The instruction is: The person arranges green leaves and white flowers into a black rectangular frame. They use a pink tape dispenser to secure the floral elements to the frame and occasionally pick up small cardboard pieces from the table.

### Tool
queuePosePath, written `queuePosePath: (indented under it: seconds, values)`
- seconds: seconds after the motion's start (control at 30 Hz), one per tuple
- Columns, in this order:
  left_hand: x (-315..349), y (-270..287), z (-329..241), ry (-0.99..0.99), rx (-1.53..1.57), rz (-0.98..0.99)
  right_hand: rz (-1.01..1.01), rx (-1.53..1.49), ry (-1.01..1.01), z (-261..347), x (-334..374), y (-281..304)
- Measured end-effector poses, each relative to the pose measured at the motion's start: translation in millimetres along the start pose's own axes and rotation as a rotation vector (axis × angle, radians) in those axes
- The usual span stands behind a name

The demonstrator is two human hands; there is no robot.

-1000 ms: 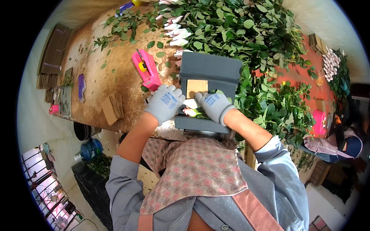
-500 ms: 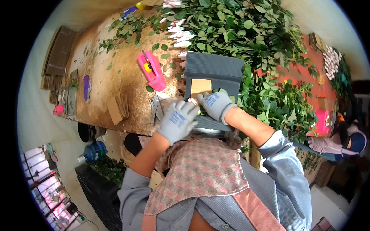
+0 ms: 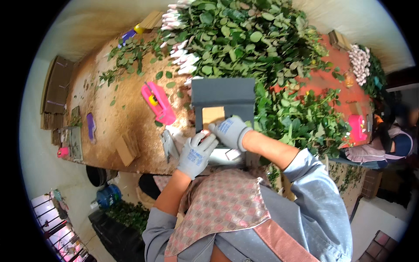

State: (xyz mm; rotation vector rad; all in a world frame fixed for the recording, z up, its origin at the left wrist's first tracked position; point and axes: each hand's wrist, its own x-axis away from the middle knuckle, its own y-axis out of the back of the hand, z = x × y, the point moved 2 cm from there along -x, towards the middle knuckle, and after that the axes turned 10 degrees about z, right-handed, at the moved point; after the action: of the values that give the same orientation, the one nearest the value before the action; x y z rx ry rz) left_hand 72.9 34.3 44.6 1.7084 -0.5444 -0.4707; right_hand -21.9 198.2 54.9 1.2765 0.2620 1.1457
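Note:
Both my hands wear grey-white gloves and meet over a dark grey ribbed stand [image 3: 223, 91] at the table's front edge. A tan cardboard piece [image 3: 213, 115] lies on the stand, just beyond my fingers. My left hand [image 3: 194, 156] is closed, its fingertips bent around a small pinkish thing [image 3: 204, 133], mostly hidden. My right hand [image 3: 231, 131] is closed too, thumb and fingers pressed together at the cardboard's near edge beside that pinkish thing; what it grips is hidden. White sheet material [image 3: 173, 133] lies left of the stand.
A pink tape dispenser [image 3: 159, 104] lies left of the stand. Leafy stems [image 3: 244, 39] with pale wrapped heads pile up behind and to the right. Cardboard pieces [image 3: 126, 149] and a purple object [image 3: 91, 126] are on the left. A person [image 3: 379, 146] is at the far right.
My left hand, blurred and with looser fingers before, has bent its fingers in close to my right hand. My right hand stays over the stand. The whole view has shifted.

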Motion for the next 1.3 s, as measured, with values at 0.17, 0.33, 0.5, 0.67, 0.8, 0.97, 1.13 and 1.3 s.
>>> queuePosePath:
  seconds: [0.17, 0.33, 0.5, 0.67, 0.8, 0.97, 1.13, 1.3]
  values:
    - [-3.5, 1.2, 1.2, 0.029, 0.093, 0.012, 0.206, 0.014, 0.122, -16.1, -2.9, 28.4]
    - [-6.1, 12.9, -2.9, 0.055, 0.092, 0.010, -0.594, -0.072, -0.019, -82.7, -30.7, 135.8]
    - [-8.5, 9.1, -5.0, 0.073, 0.150, 0.015, -0.501, 0.130, -0.452, -198.3, -93.8, 153.6]
    - [-4.8, 5.7, -6.2, 0.080, 0.108, -0.031, -0.203, 0.437, -0.584, -221.6, -97.5, 116.8]
    - [-5.0, 4.4, -5.4, 0.068, 0.136, -0.043, 0.007, 0.618, -0.561, -210.3, -85.1, 121.3]
    - [-2.6, 4.9, -9.3, 0.082, 0.113, -0.039, -0.343, 0.334, -0.520, -233.1, -70.0, 120.9]
    - [-2.0, 2.1, -7.0, 0.087, 0.093, -0.009, -0.580, 0.301, -0.508, -236.9, -64.1, 169.0]
    - [1.4, 4.1, -6.3, 0.079, 0.059, -0.008, -0.797, 0.171, -0.705, -282.7, -39.4, 230.0]
